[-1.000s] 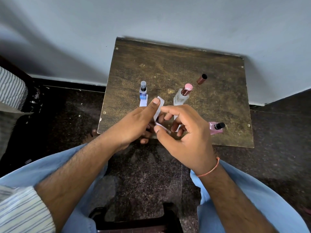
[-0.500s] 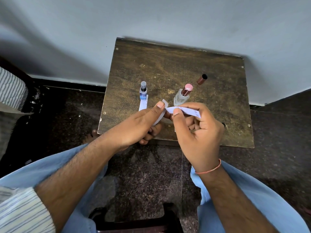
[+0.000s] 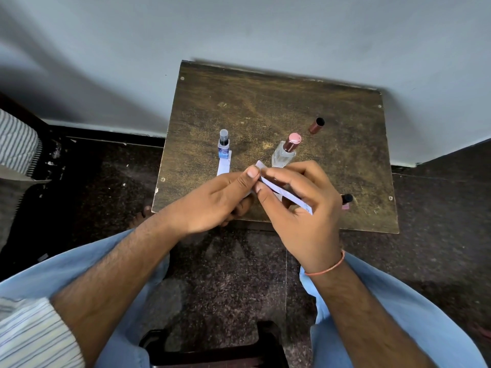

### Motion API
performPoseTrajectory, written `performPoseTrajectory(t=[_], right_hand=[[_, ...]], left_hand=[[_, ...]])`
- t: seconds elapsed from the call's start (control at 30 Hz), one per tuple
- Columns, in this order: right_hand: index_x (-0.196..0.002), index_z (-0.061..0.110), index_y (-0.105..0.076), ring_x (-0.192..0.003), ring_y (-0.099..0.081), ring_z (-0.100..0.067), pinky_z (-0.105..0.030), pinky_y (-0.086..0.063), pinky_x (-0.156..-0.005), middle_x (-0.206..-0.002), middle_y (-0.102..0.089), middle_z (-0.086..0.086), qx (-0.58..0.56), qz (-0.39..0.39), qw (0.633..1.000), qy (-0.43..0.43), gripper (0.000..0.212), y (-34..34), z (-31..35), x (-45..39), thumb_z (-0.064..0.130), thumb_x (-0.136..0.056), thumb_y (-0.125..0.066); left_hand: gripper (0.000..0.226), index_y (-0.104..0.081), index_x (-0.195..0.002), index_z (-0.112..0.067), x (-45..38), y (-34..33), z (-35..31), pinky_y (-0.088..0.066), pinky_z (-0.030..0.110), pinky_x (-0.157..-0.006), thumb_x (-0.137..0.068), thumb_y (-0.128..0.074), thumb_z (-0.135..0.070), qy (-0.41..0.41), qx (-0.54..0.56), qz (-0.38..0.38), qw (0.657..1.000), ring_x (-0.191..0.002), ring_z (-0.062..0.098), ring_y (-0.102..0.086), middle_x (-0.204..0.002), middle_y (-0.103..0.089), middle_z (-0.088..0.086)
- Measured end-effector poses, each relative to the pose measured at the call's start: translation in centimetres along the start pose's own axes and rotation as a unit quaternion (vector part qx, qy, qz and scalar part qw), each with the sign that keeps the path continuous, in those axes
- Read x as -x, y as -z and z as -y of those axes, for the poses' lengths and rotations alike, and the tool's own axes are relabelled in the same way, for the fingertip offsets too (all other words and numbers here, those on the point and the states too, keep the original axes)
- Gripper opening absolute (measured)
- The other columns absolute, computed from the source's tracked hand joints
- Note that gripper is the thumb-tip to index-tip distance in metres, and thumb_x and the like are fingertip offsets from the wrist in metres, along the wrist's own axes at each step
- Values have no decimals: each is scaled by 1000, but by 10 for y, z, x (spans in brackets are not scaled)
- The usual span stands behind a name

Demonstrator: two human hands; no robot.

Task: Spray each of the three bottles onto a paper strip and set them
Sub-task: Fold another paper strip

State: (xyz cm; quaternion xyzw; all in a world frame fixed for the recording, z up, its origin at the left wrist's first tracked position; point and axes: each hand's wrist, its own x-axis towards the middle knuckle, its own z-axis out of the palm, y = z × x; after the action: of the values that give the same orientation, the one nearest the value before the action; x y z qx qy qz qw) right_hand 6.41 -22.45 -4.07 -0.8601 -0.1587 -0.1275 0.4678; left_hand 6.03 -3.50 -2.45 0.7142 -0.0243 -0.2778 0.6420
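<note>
Here, both my hands meet over the near half of the table (image 3: pixel 265 102), each pinching one white strip (image 3: pixel 285 193). My left hand (image 3: pixel 212 203) grips its near-left end between thumb and fingers, thumb on top. My right hand (image 3: pixel 300 208) closes round the strip's length, so the paper runs from my thumb across the palm and its far end pokes out by my curled fingers. The strip is off the table, slanting down to the right.

Just beyond my knuckles stands the clear bottle (image 3: pixel 284 155) with its pink top, upright and very near my right fingers. To its left, apart, stands the blue bottle (image 3: pixel 223 147), with a second strip (image 3: pixel 224 166) lying flat in front of it; the strip's near end disappears behind my left hand. The third bottle (image 3: pixel 346 201) shows only its dark cap and a bit of pink past my right hand, close to the table's near edge; I cannot tell whether it stands or lies. A brown cap (image 3: pixel 316 125) lies on its side toward the far right, well apart from everything.

The far half of the table is bare up to the wall (image 3: pixel 239 35), and the right side is open too. My hands hang right over the near edge, above my knees.
</note>
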Motion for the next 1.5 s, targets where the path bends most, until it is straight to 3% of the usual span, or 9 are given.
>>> performPoseTrajectory(t=[0.53, 0.6, 0.67, 0.73, 0.87, 1.0, 1.1, 1.27, 1.5], right_hand=[[-104, 8, -83, -77, -64, -4, -15, -44, -73, -103, -75, -1, 9, -34, 999, -19, 10, -3, 3, 2, 14, -102, -75], [-104, 12, -82, -74, -72, -10, -24, -54, -67, -100, -77, -3, -25, -48, 998, -37, 10, -4, 3, 1, 17, -104, -73], [-101, 11, -79, -69, -77, -17, -44, -63, -61, -85, -77, -8, -73, -93, 989, -89, 15, -1, -3, -4, 23, -105, -72], [-91, 4, -75, -61, -76, -19, -53, -59, -57, -70, -74, -9, -75, -127, 982, -122, 30, 5, -10, -10, 31, -104, -72], [-104, 13, -81, -70, -77, -20, -40, -59, -59, -87, -76, -2, -77, -84, 992, -50, 12, 7, 5, -8, 22, -105, -73], [-107, 5, -84, -77, -65, -5, -18, -48, -72, -95, -77, -6, -20, -58, 998, 10, 12, 6, 6, -2, 12, -102, -76], [-107, 4, -84, -76, -64, -7, -24, -52, -69, -95, -77, -7, 22, -67, 997, 29, 10, 6, 2, 0, 7, -99, -80], [-106, 8, -86, -78, -74, -24, -41, -60, -69, -93, -78, -8, 79, -68, 991, 78, 10, 5, 2, 2, 12, -99, -81], [-104, 9, -85, -71, -68, -22, -41, -54, -59, -92, -75, -7, 125, -30, 986, 107, 8, 4, -1, 5, 11, -97, -83]], left_hand=[[58, -70, -72, -55, -3, 1, 1, -36, 14, -53, -111, -28, -41, -46, -54, -25, 997, -50, 1, -39, -55, -47, -14], [54, -75, -87, -55, -2, 4, 4, -36, 14, -52, -111, -28, -41, -42, -40, -30, 998, -50, 2, -38, -56, -45, -13], [49, -75, -121, -46, -2, 8, 8, -36, 16, -51, -112, -28, -47, -26, -35, -17, 999, -52, 6, -36, -61, -40, -6], [50, -71, -134, -41, -2, 10, 12, -35, 21, -51, -112, -27, -51, -4, -17, -6, 1000, -55, 14, -33, -66, -33, 7], [50, -75, -121, -36, -2, 5, 6, -31, 30, -50, -113, -29, -53, -7, 103, 7, 995, -55, 15, -32, -70, -29, 5], [51, -76, -106, -30, -4, 4, 0, -37, 30, -48, -113, -29, -50, -16, 132, -23, 991, -58, 22, -42, -73, -41, 8], [52, -72, -103, -19, -6, 3, 3, -39, 26, -46, -114, -30, -47, -12, 147, -40, 988, -57, 21, -43, -74, -43, 8], [42, -65, -87, -22, -7, 6, 6, -19, 17, -41, -107, -47, -54, 30, 213, -62, 975, -47, 8, -25, -67, -31, -4], [20, -73, -80, -25, -5, 9, 9, -14, 18, -39, -95, -78, -37, 17, 186, -87, 979, -44, 7, -24, -61, -30, -4]])
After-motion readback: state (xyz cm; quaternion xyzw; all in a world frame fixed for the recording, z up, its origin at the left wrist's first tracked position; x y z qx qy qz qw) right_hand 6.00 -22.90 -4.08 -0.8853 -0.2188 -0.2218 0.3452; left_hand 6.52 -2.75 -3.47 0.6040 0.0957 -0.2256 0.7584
